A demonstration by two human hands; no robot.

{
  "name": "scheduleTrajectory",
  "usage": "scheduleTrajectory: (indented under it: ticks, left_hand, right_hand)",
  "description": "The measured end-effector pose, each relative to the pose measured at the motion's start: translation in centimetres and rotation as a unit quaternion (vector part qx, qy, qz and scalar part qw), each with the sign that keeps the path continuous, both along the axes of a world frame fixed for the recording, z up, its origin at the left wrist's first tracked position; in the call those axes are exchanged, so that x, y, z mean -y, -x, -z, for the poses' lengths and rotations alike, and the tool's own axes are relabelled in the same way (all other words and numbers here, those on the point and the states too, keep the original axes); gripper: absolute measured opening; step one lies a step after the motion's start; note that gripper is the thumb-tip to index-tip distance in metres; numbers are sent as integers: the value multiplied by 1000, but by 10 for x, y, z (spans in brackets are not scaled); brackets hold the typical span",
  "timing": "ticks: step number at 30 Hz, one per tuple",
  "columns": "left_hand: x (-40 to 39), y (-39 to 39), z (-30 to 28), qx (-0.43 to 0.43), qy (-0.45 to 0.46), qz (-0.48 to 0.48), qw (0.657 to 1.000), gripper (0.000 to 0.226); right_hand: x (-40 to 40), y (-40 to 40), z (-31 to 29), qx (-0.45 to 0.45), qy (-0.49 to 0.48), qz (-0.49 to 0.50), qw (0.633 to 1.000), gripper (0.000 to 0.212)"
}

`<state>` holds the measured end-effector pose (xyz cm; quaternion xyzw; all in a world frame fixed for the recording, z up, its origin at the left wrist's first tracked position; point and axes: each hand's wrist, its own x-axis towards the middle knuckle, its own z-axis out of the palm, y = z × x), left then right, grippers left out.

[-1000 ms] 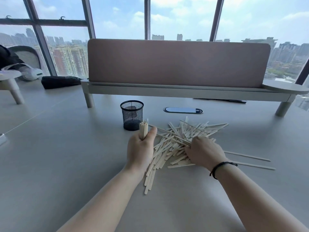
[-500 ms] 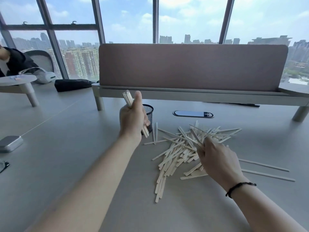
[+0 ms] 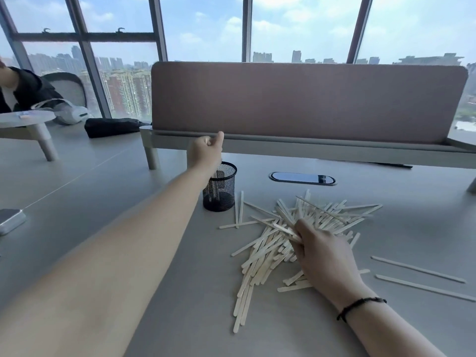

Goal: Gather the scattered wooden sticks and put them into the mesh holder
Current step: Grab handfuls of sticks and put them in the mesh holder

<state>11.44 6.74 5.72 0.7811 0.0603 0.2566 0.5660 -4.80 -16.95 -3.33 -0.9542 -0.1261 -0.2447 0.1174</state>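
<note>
On the grey desk top (image 3: 108, 202) in front of us stands the black round wire-mesh holder (image 3: 219, 189), near the left edge of a loose heap of pale flat wooden sticks (image 3: 273, 243). Our left hand (image 3: 205, 153) hangs just above the holder's rim, fingers curled loosely with the thumb raised; a few sticks stand upright inside the mesh below it, and we cannot tell whether the hand has hold of them. Our right hand (image 3: 323, 256) rests on the right side of the heap, its fingers pinched on several sticks that jut up and to the left from the grip. A thin black cord bracelet (image 3: 360, 306) circles that wrist. 2 long sticks (image 3: 417, 269) lie well apart from the heap, to the right, and 2 shorter ones (image 3: 239, 208) lie just beside the holder. Behind the heap sits a dark oval cable port (image 3: 302, 178) set into the desk, and beyond it a dusty-pink fabric divider panel (image 3: 306, 101) on a grey shelf. A small grey flat box (image 3: 10, 220) lies at the far left edge.
</note>
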Motion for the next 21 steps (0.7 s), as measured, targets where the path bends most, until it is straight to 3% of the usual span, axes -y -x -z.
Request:
scheduleTrajectory:
  ticks: [2,5,8,10,16,21]
  left_hand:
    - [0,-2,7,10,-69,-13,998,47]
    - [-1,-1,9,2,-157,-49,986,24]
    - [-3,3,14,-83,-209,-15,974,24]
    - [-5,8,24,-141,-188,11,972,13]
    - [-18,34,33,-179,-54,33,982,8]
    - [-22,79,42,-189,5,95,977,36]
  right_hand:
    - [1,-4,5,9,11,-4,1000,25]
    - [1,-5,5,11,7,-16,1000,27]
    - [0,-5,3,-4,-7,-24,1000,31]
    - [1,-4,2,-10,-10,-28,1000,32]
    - [3,-1,-3,-5,-22,-30,999,28]
    - [1,2,-2,21,-35,-28,999,27]
